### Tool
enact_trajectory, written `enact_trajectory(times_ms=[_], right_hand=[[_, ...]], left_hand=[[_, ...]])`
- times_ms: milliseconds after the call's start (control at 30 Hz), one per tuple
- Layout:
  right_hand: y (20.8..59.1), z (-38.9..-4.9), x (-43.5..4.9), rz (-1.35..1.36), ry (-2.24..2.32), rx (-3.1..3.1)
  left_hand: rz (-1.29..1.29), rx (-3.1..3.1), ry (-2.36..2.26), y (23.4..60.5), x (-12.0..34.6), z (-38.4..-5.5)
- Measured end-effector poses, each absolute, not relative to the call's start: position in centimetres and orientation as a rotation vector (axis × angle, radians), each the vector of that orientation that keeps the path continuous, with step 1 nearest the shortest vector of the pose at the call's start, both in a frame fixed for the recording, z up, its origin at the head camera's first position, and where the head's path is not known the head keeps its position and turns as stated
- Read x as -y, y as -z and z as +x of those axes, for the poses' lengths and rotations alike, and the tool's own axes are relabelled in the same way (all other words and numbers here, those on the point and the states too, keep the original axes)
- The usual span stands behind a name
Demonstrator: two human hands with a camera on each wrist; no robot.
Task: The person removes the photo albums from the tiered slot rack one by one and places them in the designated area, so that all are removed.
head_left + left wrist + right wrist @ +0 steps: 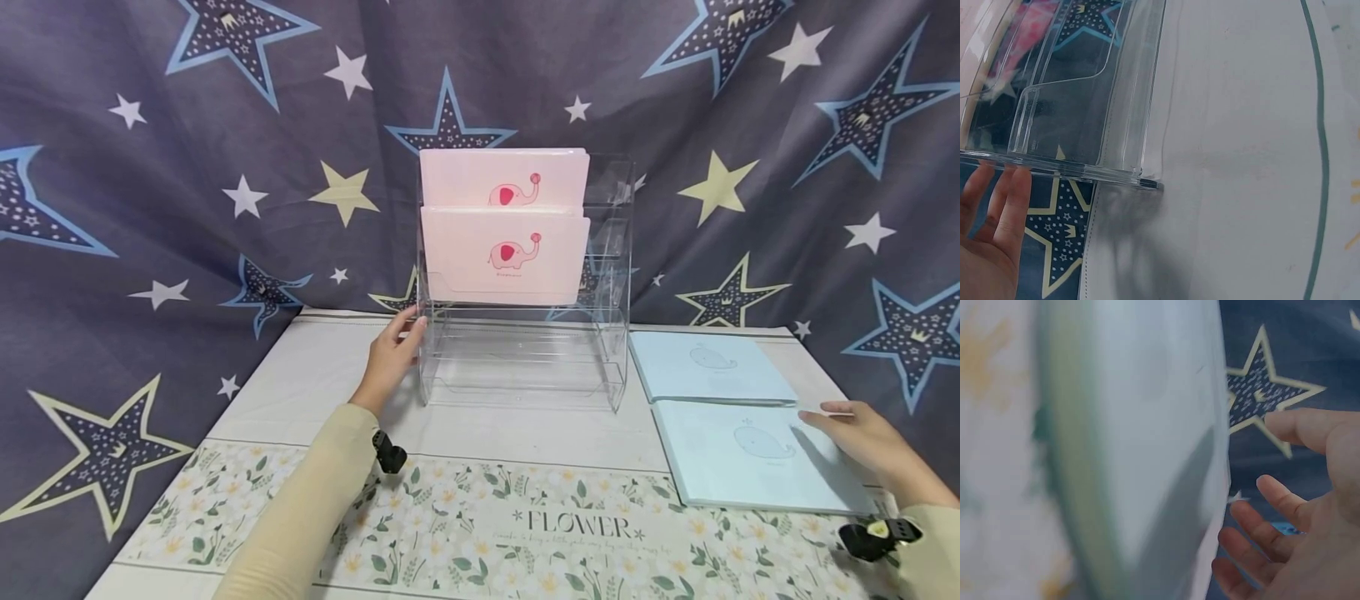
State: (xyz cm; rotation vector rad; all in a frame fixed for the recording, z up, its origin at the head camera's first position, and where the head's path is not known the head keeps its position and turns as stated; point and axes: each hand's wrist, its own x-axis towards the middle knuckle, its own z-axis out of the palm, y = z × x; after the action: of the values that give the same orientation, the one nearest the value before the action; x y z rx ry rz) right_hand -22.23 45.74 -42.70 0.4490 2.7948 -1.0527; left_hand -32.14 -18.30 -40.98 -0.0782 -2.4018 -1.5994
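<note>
Across the whole background hangs a dark star-printed curtain (pixel 450 33), and below it a pale tablecloth (pixel 300 358) with a floral band. Clear tiered rack (pixel 525 383) stands upright near the far side of the cloth. Two light-blue booklets lie flat to its right: rear booklet (pixel 701 367) just beyond front booklet (pixel 742 475), whale print facing up on each. Two pink booklets, upper pink booklet (pixel 461 177) and lower pink booklet (pixel 461 258), stand in the upper tiers of the rack, elephants showing. Left hand (pixel 390 358) is at the rack's left side, fingers mostly extended, tips touching the clear panel from outside; no grip around it seen. Right hand (pixel 862 437) is at the right end of the front booklet, thumb spread well away from loosely bent fingers, nothing held; whether a fingertip touches the edge, cannot tell. Key relation, as judged: front booklet lies leftward from the right fingers, long axis running roughly left to right, so its short end faces that hand. Right hand much the nearer; rack sits farther left and beyond. Smallest noted: a black wrist device (pixel 390 454) by the left cuff.
</note>
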Motion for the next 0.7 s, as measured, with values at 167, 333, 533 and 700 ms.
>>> enact_trajectory(times_ms=[167, 333, 533, 700], right_hand=[[40.5, -22.3, -44.3, 0.176, 1.104, -2.861], [38.5, -22.5, -41.8, 0.043, 1.123, -2.955], [36.5, -23.4, -38.2, -0.072, 1.179, -3.042], [34.8, -24.5, -34.8, -0.118, 1.272, -3.028]], left_hand=[[-0.077, 2.403, 1.604, 40.8, 18.2, -32.0], [-0.08, 2.403, 1.603, 40.8, 18.2, -32.0], [-0.068, 2.411, 1.596, 40.8, 18.2, -32.1], [-0.066, 2.413, 1.593, 40.9, 18.2, -32.1]])
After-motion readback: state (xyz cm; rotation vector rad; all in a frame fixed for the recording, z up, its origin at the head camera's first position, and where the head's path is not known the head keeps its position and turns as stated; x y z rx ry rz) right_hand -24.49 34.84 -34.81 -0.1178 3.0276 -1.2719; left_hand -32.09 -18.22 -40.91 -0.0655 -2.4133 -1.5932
